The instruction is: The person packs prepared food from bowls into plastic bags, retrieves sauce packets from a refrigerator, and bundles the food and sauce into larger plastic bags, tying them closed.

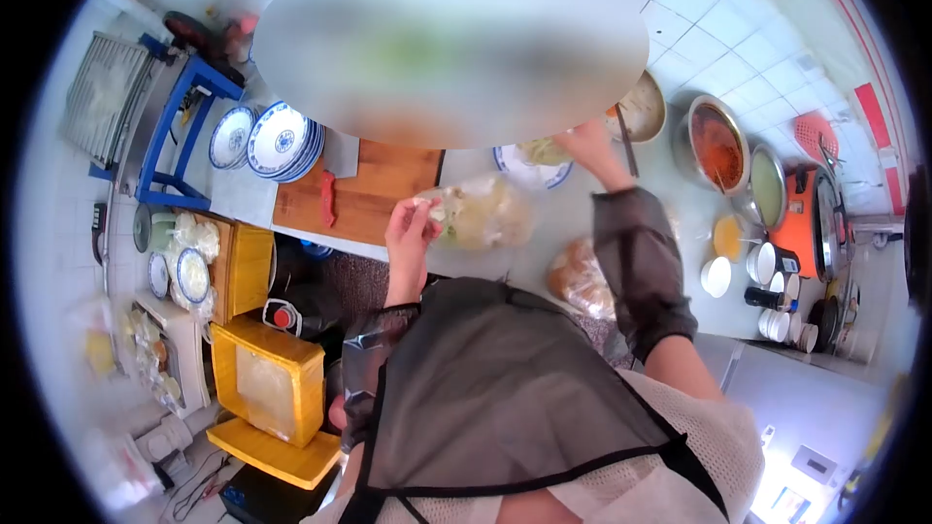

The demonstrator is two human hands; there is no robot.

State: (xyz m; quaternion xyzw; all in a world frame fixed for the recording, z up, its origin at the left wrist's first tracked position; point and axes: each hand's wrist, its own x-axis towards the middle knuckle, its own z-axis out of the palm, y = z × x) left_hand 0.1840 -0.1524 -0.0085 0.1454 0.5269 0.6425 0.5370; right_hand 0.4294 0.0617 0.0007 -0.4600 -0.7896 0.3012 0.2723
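My left hand (411, 229) pinches the gathered edge of a clear plastic bag (485, 214), which has pale green food inside and is somewhat smeared by motion. Beyond it, my right hand (590, 150) reaches over a blue-and-white plate (555, 176). Its fingers close on pale green shredded vegetables (542, 150) there, though a blurred patch covers part of this area. Left of the bag is a wooden cutting board (388, 196), with a red-handled cleaver (328, 199) lying across its left end.
Blue-rimmed plates (282, 141) are stacked at the left. A second filled plastic bag (581, 277) lies near the counter's front edge. Metal pots (716, 141), an orange cooker (801, 213) and white bowls (716, 277) stand right. An open yellow bin (313, 398) is at lower left.
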